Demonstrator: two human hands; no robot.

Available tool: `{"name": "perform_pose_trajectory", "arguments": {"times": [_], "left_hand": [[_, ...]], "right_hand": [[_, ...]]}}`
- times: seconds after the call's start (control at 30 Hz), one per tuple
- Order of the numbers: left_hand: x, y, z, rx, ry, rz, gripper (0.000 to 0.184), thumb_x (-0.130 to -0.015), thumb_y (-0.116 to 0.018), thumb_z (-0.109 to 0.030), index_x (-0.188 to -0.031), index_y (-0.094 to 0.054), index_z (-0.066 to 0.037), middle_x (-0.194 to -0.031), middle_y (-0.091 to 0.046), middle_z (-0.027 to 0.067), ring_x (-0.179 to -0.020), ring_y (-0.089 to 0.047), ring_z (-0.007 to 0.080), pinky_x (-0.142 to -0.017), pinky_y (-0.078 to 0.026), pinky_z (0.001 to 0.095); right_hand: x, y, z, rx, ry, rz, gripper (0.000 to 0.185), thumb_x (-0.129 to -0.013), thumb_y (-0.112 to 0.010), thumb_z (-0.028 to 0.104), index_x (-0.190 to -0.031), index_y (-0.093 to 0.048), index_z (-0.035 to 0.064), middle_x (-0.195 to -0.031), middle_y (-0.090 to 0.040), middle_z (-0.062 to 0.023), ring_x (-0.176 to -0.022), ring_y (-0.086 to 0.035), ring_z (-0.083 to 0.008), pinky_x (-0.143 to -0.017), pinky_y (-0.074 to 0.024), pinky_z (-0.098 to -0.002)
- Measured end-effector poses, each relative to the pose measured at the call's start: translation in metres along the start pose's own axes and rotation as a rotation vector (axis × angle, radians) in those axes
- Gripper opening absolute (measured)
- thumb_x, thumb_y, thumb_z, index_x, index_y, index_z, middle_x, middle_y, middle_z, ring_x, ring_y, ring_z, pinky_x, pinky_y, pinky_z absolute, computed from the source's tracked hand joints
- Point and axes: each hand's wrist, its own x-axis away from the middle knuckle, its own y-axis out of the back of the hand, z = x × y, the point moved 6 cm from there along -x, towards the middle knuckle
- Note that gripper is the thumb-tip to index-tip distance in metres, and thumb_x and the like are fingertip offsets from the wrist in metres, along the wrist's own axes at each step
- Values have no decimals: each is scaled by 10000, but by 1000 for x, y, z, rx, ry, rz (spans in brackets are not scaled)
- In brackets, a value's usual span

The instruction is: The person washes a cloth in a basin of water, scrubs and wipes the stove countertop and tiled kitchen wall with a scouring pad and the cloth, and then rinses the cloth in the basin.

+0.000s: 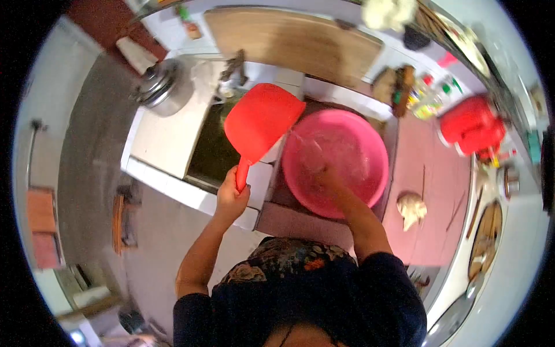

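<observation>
My left hand [232,198] is closed around the handle of a large red water dipper [260,118]. The dipper is tilted towards the pink basin [381,153], and a thin stream of water runs from its right edge into it. Inside the basin is swirling water [344,147]. My right hand [330,178] reaches down into this water near the basin's middle. Its fingers are blurred and partly under the surface, so I cannot tell their shape or whether they hold anything.
Left of the basin is a dark sink [214,144] with a tap [234,72]. A metal pot [165,87] stands on the left counter. A wooden board [289,40] leans at the back. Bottles [430,101], a red container [474,124] and a pale cloth-like lump [411,209] are on the right.
</observation>
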Motion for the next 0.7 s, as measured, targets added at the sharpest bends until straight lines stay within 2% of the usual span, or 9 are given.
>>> {"name": "perform_pose_trajectory", "arguments": {"times": [0.13,0.23,0.33,0.43,0.47,0.53,0.57,0.67,0.7], "left_hand": [[-6,19,80,29,278,-99,452,-755,-579,-22,-1193,-469,-16,-819,-600,149,-735,-622,287,-662,-500,382],[-17,13,113,450,513,-17,345,-776,-571,-59,-1106,-499,11,-707,-570,108,-527,-581,194,-442,-464,345],[-53,-20,195,604,654,82,242,-787,-560,-114,-992,-591,10,-747,-609,141,-581,-615,244,-507,-490,370],[-115,-47,276,-140,417,270,224,-792,-540,-154,-890,-670,0,-812,-653,180,-667,-662,309,-619,-535,397],[-122,-46,267,-445,455,191,233,-793,-533,-165,-857,-691,-6,-841,-666,195,-707,-675,331,-667,-545,403],[-124,-49,255,-508,451,66,246,-789,-530,-154,-893,-687,4,-872,-671,210,-772,-679,339,-745,-538,408],[-124,-51,247,-541,447,3,255,-787,-528,-148,-911,-685,10,-887,-674,218,-804,-681,344,-784,-534,411],[-164,-158,355,-553,201,305,269,-798,-533,-162,-948,-684,2,-892,-673,223,-805,-683,337,-722,-550,420],[-162,-152,328,-559,176,505,231,-796,-546,-145,-925,-679,-6,-853,-665,203,-747,-673,322,-659,-551,420]], "right_hand": [[16,66,11,-573,-48,-170,173,-876,-584,179,-930,-566,17,-935,-586,-136,-748,-593,-219,-593,-481,-333],[32,115,27,-957,-44,-422,184,-887,-606,192,-893,-554,16,-908,-580,-106,-694,-593,-173,-528,-489,-296],[15,109,-4,-824,-107,-379,206,-895,-595,190,-954,-531,3,-913,-581,-123,-682,-590,-179,-504,-477,-275],[34,128,47,-708,-158,-278,208,-873,-609,157,-972,-518,-1,-867,-566,-97,-712,-558,-175,-578,-468,-304],[36,106,13,-733,-86,-380,192,-856,-624,149,-932,-524,3,-804,-553,-64,-707,-516,-152,-611,-440,-306],[50,107,8,-212,77,-504,189,-843,-637,135,-905,-522,-1,-789,-552,-80,-680,-495,-168,-593,-426,-317],[53,101,-6,-214,93,-514,194,-844,-638,138,-896,-515,-3,-778,-544,-80,-681,-492,-172,-593,-426,-321],[64,100,-18,-200,56,-468,198,-851,-632,140,-868,-497,-4,-753,-524,-78,-686,-491,-176,-597,-431,-330],[79,116,12,-190,7,-409,192,-856,-624,137,-857,-492,-3,-749,-521,-75,-691,-495,-172,-600,-436,-331]]}}
